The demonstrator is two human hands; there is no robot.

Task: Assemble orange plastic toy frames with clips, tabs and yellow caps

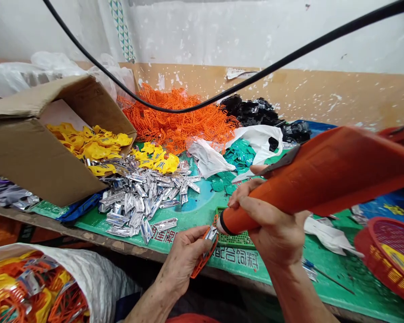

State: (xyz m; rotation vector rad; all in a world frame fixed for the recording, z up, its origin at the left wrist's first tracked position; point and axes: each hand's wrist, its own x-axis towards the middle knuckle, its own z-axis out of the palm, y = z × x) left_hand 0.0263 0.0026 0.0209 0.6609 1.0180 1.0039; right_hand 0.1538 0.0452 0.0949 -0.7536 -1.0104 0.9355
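My left hand point(185, 253) pinches a small toy-like assembly, an orange plastic frame point(204, 262) with a silver piece point(209, 234) set in it. My right hand point(276, 220) is wrapped round an orange handheld power tool point(303, 179), which looks like an electric screwdriver. Its black-ringed nose points down and left, up against the upper end of the orange frame; the tip itself is hidden. Behind that spot a green plastic basket point(237, 240) sits on the table, partly covered by the tool and my right hand.
Silver pieces point(138, 202) lie heaped beside a cardboard box point(30, 148) of yellow parts point(87, 139). Farther back are orange frames point(175, 116), black parts point(249, 110) and green parts point(239, 154). A red basket point(370, 242) and a screwdriver point(330, 274) lie right; a filled sack point(101, 282) stands lower left. A black cable point(175, 110) hangs across.
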